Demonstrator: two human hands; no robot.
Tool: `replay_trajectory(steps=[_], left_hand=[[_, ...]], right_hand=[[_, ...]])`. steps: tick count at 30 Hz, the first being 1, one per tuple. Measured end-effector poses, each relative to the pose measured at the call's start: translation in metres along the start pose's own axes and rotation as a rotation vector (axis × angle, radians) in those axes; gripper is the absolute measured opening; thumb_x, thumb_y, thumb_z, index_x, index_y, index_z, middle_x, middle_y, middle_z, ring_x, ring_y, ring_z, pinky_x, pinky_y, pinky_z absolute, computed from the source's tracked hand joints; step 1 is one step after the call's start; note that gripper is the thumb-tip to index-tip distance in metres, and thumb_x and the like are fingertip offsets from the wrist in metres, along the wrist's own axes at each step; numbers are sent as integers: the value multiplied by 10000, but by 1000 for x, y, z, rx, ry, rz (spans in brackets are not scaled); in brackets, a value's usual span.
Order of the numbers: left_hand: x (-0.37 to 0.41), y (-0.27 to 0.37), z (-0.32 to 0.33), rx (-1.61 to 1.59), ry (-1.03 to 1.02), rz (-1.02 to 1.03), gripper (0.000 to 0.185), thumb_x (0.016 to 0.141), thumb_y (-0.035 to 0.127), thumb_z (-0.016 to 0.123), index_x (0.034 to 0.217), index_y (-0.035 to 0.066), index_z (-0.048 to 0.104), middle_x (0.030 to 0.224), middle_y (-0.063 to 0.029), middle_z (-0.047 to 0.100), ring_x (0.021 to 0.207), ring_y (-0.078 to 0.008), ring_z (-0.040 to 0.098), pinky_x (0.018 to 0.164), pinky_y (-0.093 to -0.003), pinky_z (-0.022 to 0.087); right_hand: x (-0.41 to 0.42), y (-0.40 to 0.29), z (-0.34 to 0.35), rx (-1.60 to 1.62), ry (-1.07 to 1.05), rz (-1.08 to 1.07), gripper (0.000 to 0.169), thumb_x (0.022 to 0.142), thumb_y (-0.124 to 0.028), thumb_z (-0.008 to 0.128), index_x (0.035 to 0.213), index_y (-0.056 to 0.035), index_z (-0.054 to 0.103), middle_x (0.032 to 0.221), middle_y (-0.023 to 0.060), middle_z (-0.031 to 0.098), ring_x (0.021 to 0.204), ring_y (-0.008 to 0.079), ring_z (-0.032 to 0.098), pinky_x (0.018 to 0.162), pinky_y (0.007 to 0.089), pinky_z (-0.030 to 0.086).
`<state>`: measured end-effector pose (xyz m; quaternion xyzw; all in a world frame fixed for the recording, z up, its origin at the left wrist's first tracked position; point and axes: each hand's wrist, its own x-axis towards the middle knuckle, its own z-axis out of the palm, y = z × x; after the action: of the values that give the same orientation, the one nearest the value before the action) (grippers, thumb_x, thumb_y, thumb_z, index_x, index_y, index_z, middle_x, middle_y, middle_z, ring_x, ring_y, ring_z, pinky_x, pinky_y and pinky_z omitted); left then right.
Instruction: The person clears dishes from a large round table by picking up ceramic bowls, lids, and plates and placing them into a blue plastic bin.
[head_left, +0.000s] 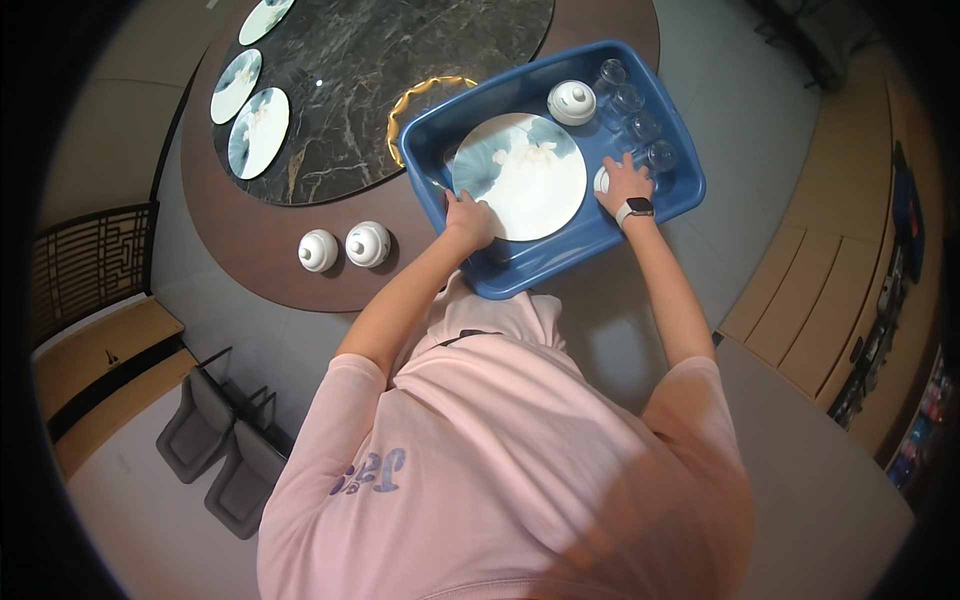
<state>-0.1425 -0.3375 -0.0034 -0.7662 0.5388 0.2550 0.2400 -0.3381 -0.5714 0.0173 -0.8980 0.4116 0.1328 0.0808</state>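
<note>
A blue plastic tub (525, 279) rests at the edge of a round table. Inside lies a round white plate (536, 180) with a blue-green leaf pattern. My left hand (470, 220) is at the plate's lower left rim, beside a small shiny utensil (438, 185); its grip is partly hidden. My right hand (628, 186), with a watch on the wrist, is over a white ceramic piece (600, 181) in the tub's right part, fingers around it. A lidded white porcelain pot (571, 103) stands behind the plate. Several clear glasses (643, 127) line the tub's right side.
Two lidded white pots (367, 244) stand on the brown table rim (255, 259). Several patterned plates (259, 133) lie on the dark marble turntable (330, 97). A gold-rimmed dish (403, 105) is partly behind the tub. Grey chairs (196, 427) are at the lower left.
</note>
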Motion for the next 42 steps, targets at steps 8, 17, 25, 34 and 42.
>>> replay_trajectory(steps=[8,17,25,34,42], left_hand=[[-11,-2,-13,-55,12,74,623,782,435,701,1207,-21,674,1376,-377,531,1268,-435,580,1159,-605,292],[-11,-3,0,-58,62,150,394,809,361,671,1098,114,772,1111,-120,746,1114,-294,673,1077,-560,367],[-136,-49,-30,-937,243,640,362,835,304,690,1070,29,720,1015,-182,728,985,-354,693,980,-468,479],[-436,-247,-156,-878,2132,1340,178,898,99,682,1061,29,691,1165,-130,674,1026,-203,659,871,-310,564],[-491,-359,-98,-1120,2041,1608,247,859,34,697,1100,-4,657,1134,-106,634,1023,-187,619,808,-289,548]], right_hand=[[-13,2,9,-18,112,13,614,769,-340,812,1331,-234,591,1349,128,512,1171,429,551,915,553,518],[-24,-4,13,88,393,-120,578,774,-323,770,1305,-150,622,1447,133,482,1348,360,416,1043,503,405],[-100,-95,31,260,568,-23,483,816,-246,729,1250,-73,608,1383,194,500,1316,385,447,1092,506,356],[-161,-314,29,459,582,-122,341,825,-191,703,1141,-92,623,1336,169,516,1254,381,476,1025,515,355],[-140,-507,-27,529,393,-502,318,822,-147,689,1124,-76,621,1247,161,576,1130,356,567,916,476,457]])
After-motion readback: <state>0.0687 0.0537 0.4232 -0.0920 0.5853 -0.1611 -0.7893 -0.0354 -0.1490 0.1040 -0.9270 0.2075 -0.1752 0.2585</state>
